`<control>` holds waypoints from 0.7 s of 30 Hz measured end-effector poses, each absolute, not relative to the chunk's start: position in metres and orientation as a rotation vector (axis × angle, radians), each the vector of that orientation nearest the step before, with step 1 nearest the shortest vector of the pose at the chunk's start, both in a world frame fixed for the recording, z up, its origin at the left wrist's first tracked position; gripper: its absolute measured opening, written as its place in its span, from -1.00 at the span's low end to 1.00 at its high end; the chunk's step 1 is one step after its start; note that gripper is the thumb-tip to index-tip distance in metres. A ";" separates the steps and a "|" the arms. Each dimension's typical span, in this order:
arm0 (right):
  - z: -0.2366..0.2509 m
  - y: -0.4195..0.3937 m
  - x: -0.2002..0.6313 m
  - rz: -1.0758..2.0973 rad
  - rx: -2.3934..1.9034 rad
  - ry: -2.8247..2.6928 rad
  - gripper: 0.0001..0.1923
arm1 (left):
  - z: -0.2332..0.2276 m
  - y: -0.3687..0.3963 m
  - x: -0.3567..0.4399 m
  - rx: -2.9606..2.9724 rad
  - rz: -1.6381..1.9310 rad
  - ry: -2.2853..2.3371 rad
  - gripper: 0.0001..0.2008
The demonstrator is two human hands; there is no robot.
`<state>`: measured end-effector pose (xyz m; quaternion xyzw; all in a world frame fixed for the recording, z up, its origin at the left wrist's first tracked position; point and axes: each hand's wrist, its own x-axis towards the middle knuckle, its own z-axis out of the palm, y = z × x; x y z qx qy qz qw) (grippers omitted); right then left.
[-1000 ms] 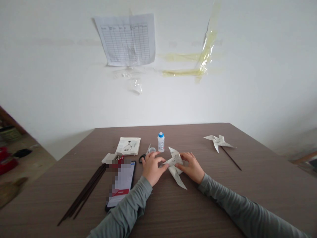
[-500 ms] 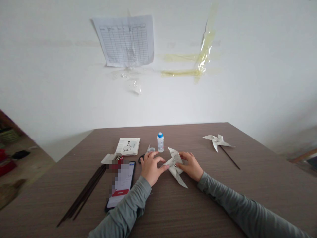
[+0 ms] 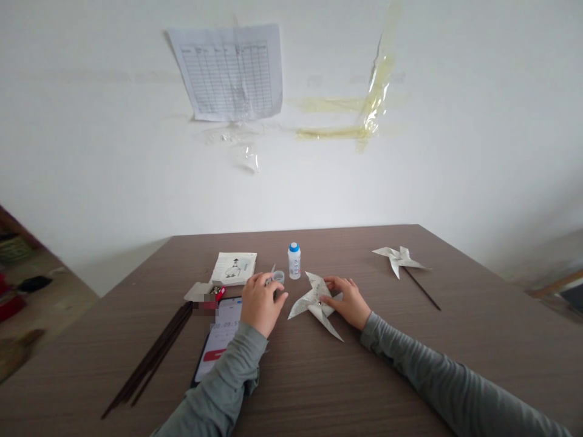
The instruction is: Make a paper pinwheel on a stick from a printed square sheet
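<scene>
A paper pinwheel (image 3: 314, 298) made of printed paper lies on the table with its blades spread and a small pin head at its centre. My right hand (image 3: 348, 301) pinches one of its blades from the right, thumb near the centre. To the left of it, my left hand (image 3: 261, 305) is held above the table, fingers curved and thumb apart, with nothing visible in it. Just behind that hand are a small clear round container (image 3: 279, 277) and a scissors blade (image 3: 273, 267); the scissors' handles are hidden. A white bottle with a blue cap (image 3: 294, 262) stands beyond.
A finished pinwheel on a stick (image 3: 401, 260) lies at the back right. Leftward are a stack of printed paper (image 3: 234, 268), a small opened box (image 3: 200, 292), dark sticks (image 3: 152, 352) and a phone (image 3: 216, 346) partly under my left forearm. A white wall (image 3: 291, 194) borders the table's far edge.
My left hand has let go of the pinwheel's left blade and moved left, toward the round container and phone. My right hand stays on the pinwheel.
</scene>
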<state>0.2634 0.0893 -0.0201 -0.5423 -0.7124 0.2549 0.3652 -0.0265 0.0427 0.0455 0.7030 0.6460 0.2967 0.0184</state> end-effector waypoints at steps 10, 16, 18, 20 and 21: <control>-0.020 0.090 0.264 0.691 -1.431 -1.846 -0.55 | 0.057 0.042 -0.023 2.202 0.780 1.980 -0.80; -0.019 0.091 0.264 0.654 -1.449 -1.838 -0.58 | 0.067 0.035 -0.025 2.123 0.728 1.883 -0.79; -0.019 0.092 0.263 0.661 -1.451 -1.829 -0.56 | 0.073 0.031 -0.034 2.091 0.728 1.867 -0.80; -0.020 0.093 0.262 0.678 -1.456 -1.822 -0.51 | 0.081 0.028 -0.048 2.054 0.733 1.845 -0.79; -0.021 0.094 0.261 0.686 -1.458 -1.822 -0.48 | 0.084 0.027 -0.058 2.027 0.728 1.842 -0.78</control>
